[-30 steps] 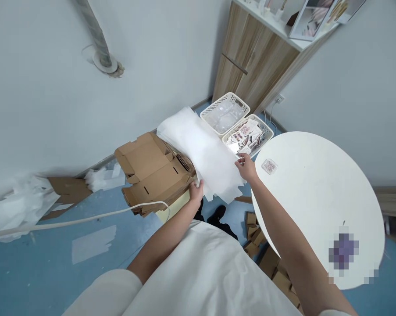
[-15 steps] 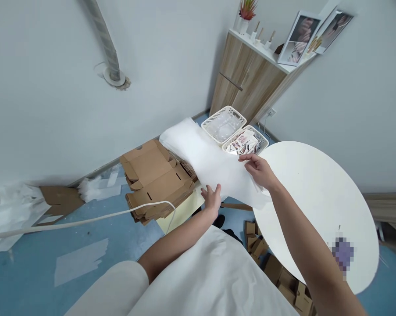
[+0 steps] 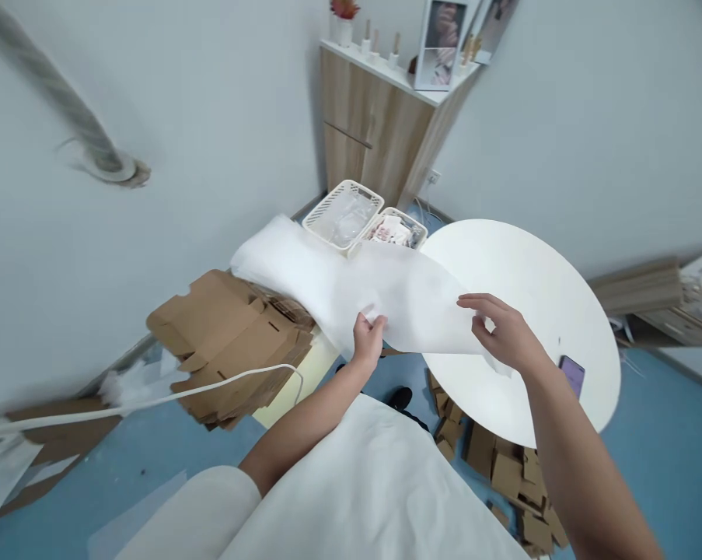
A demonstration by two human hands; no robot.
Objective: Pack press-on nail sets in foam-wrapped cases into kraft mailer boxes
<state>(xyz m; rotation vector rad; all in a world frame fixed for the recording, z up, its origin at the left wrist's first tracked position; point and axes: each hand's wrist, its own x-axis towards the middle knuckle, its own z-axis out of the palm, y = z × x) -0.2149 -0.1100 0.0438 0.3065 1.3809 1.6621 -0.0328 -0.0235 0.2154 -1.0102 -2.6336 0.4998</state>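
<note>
Thin translucent white sheet (image 3: 429, 299), now further spread, reaches over the round white table (image 3: 529, 268).
Left hand (image 3: 368, 341) pinches its edge; whether right hand (image 3: 507, 334) grips, I cannot tell.

White sheet (image 3: 409, 303) before the baskets (image 3: 330, 204), open air above
</note>
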